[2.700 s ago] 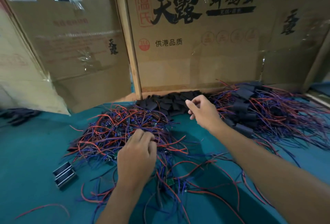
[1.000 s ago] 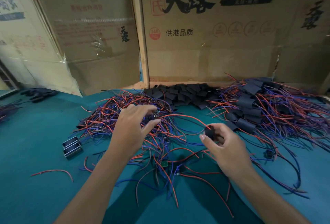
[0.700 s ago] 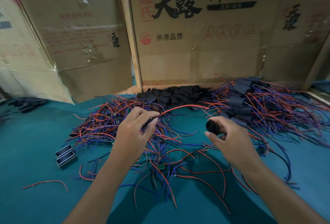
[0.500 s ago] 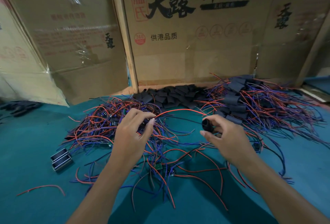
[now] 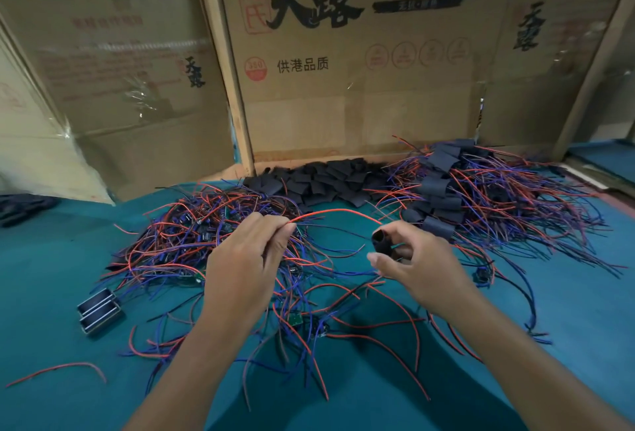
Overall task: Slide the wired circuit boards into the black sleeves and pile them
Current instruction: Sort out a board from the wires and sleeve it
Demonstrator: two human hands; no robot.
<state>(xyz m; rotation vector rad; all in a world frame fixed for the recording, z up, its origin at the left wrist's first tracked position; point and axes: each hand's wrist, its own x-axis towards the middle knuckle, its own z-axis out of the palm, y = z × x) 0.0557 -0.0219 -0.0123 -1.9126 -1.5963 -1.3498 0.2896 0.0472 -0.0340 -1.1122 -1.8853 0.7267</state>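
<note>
My right hand (image 5: 417, 262) pinches a black sleeve (image 5: 380, 241), its round mouth facing left. My left hand (image 5: 245, 260) pinches a red wire (image 5: 338, 212) that arcs over toward the sleeve; the board on that wire is hidden inside my fingers. A tangled heap of red and blue wired circuit boards (image 5: 192, 234) lies under and behind my left hand. Empty black sleeves (image 5: 319, 181) are heaped at the back centre. The pile of sleeved boards (image 5: 443, 197) sits at the back right with wires fanning out.
Two small metal-framed parts (image 5: 98, 310) lie on the green table (image 5: 51, 276) at the left. A loose red wire (image 5: 58, 370) lies near the front left. Cardboard boxes (image 5: 343, 69) wall off the back. Dark items (image 5: 20, 205) sit at far left.
My right hand took a sleeve from the back heap and brought it to the centre. My left hand lifted a wire out of the tangle, and the two hands have drawn closer.
</note>
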